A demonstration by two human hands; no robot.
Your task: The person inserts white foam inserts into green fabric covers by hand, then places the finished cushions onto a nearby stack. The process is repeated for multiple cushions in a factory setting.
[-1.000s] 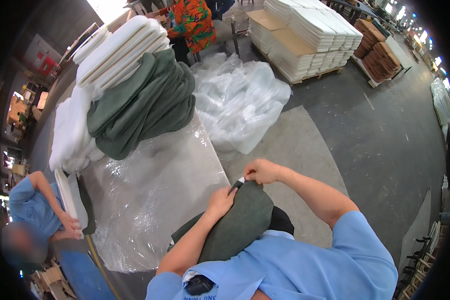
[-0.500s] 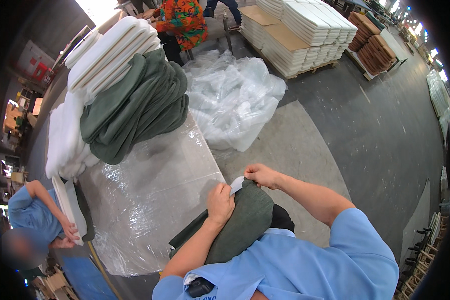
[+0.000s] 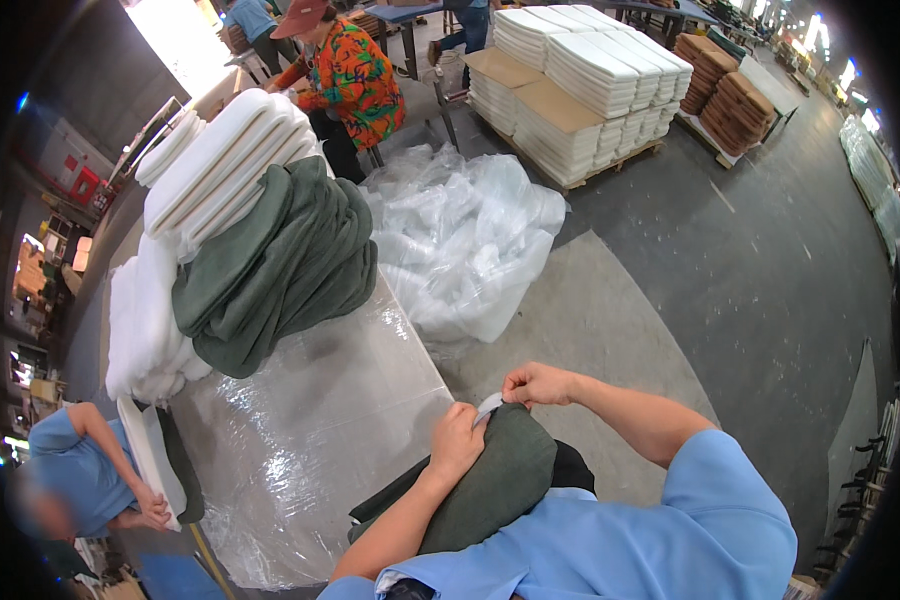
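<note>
A dark green fabric cover (image 3: 505,455) lies across my lap against the near edge of the plastic-wrapped table. A bit of white padding (image 3: 487,406) shows at the cover's upper end, between my hands. My left hand (image 3: 457,440) is closed on the cover beside this padding. Just to the right, my right hand (image 3: 537,385) pinches the cover's edge between thumb and fingers. How far the padding reaches inside the cover is hidden. On the table's far end, a heap of green covers (image 3: 280,260) leans against a stack of white pads (image 3: 225,165).
The table (image 3: 300,440) is wrapped in clear plastic. Beyond it stands a large clear bag (image 3: 470,240). At left, a co-worker in blue holds a white pad (image 3: 150,455) with green fabric. Another person in a bright shirt (image 3: 360,85) sits behind. Pallets of white pads (image 3: 610,70) stand far off.
The surroundings sit lower in the picture, as the head view has tilted up. Less white padding shows between my hands. Both hands keep hold of the cover.
</note>
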